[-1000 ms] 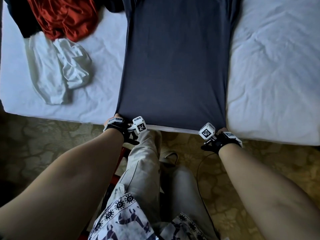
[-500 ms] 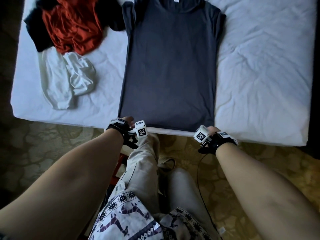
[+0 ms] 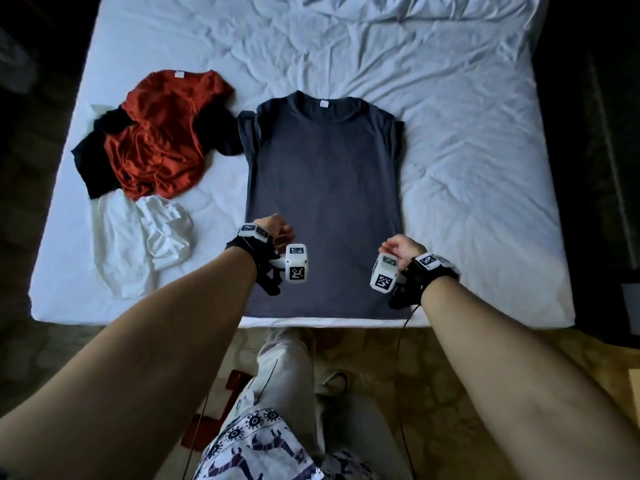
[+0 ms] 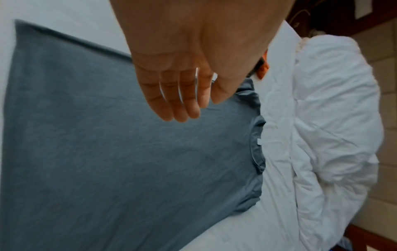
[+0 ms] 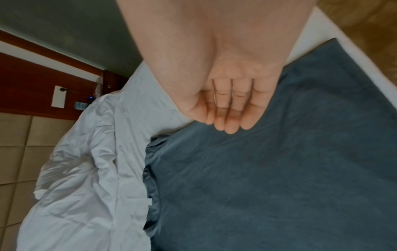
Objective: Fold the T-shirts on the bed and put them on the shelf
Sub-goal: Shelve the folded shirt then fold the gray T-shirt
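Observation:
A dark grey T-shirt (image 3: 325, 188) lies flat on the white bed (image 3: 467, 174), collar away from me, hem at the near edge. My left hand (image 3: 277, 226) hovers over its lower left side with straight fingers (image 4: 182, 105), holding nothing. My right hand (image 3: 398, 247) hovers over the lower right side, fingers (image 5: 232, 118) straight and together, empty. The grey T-shirt (image 4: 128, 152) fills the left wrist view, and the same T-shirt (image 5: 279, 169) fills the right wrist view. A crumpled red T-shirt (image 3: 162, 140) lies on a black one (image 3: 97, 161), with a white T-shirt (image 3: 138, 237) beside them.
The pile of shirts takes the bed's left part. A rumpled white duvet (image 4: 333, 118) is bunched at the head of the bed. To the right of the grey shirt is bare sheet. Patterned carpet (image 3: 485, 358) and my legs are below the bed's near edge.
Both hands let go of the grey shirt's hem corners and rose forward over its lower body. The shirt now lies flat and my head has pulled back, showing the whole bed.

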A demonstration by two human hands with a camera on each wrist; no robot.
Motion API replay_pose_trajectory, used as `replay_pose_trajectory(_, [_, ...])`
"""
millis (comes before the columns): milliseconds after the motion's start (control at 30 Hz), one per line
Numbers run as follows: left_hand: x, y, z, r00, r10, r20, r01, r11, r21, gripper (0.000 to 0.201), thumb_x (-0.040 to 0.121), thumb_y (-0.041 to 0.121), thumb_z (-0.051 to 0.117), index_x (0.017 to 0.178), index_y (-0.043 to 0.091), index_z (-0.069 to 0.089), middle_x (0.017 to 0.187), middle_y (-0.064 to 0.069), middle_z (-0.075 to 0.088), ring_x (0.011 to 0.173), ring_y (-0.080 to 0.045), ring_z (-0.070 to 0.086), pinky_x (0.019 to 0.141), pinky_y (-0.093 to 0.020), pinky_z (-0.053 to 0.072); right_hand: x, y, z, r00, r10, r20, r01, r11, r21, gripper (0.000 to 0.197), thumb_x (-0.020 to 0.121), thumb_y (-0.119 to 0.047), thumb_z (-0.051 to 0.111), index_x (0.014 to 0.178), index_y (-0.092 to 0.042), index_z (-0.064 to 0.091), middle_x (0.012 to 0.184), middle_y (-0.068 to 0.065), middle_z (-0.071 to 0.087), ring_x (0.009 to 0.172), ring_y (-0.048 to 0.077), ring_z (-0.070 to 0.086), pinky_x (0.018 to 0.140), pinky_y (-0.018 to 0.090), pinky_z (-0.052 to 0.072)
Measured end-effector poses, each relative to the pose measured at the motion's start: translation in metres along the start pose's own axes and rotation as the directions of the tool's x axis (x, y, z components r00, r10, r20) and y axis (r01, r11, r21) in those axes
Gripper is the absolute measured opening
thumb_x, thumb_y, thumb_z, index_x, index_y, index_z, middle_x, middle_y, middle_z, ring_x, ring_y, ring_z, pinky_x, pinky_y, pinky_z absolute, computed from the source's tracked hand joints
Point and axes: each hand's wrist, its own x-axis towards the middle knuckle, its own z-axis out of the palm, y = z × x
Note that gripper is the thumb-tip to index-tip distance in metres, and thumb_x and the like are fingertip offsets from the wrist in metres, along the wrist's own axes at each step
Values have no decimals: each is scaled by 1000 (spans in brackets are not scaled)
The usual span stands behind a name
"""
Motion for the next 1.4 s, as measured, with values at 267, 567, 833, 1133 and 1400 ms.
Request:
replay_pose_trajectory(267, [41, 94, 23, 991, 130, -26, -127, 987, 93, 30, 97, 18, 45, 124, 6, 52, 74, -5, 61, 60, -19, 59, 60, -31, 52, 28, -85, 34, 999, -26, -40, 29, 996, 85, 20, 95, -9, 49, 76, -9, 53, 75, 2, 59, 69, 16, 59, 63, 28, 45])
replay_pose_trajectory(567, [100, 166, 85, 985, 173, -20, -162, 952, 261, 26, 100, 19, 43, 120, 6, 53, 72, -5, 59, 57, -19, 57, 50, -27, 51, 95, -149, 36, 997, -25, -68, 32, 993, 111, 17, 94, -14, 52, 79, -10, 57, 75, 0, 60, 66, 13, 58, 60, 28, 49])
replay_pose_trajectory(833, [162, 196, 153, 978, 210, -10, -190, 900, 393, 22, 100, 18, 37, 86, 12, 53, 71, -9, 54, 55, -20, 49, 54, -26, 37, 173, -200, 27, 997, -70, -19, 71, 997, 28, 16, 95, -13, 51, 80, -14, 57, 77, 2, 58, 67, 14, 57, 60, 28, 48])
replay_pose_trajectory(1133, [231, 215, 227, 983, 182, -20, -151, 867, 474, 24, 92, 11, 43, 69, 12, 51, 53, -5, 50, 46, -20, 43, 49, -22, 34, 277, -249, 7, 986, -117, 115, 145, 952, -270, 26, 95, -11, 47, 74, -26, 47, 78, -8, 49, 68, 7, 50, 80, 32, 51])
replay_pose_trajectory(1400, [281, 207, 274, 977, 209, 38, -175, 690, 702, 32, 85, 31, 51, 106, 10, 64, 89, -11, 62, 76, -26, 62, 75, -38, 56, 340, -266, 17, 981, 19, 195, 54, 932, -359, 50, 54, -59, 77, 83, -19, 71, 85, 7, 71, 72, 27, 64, 65, 42, 45])
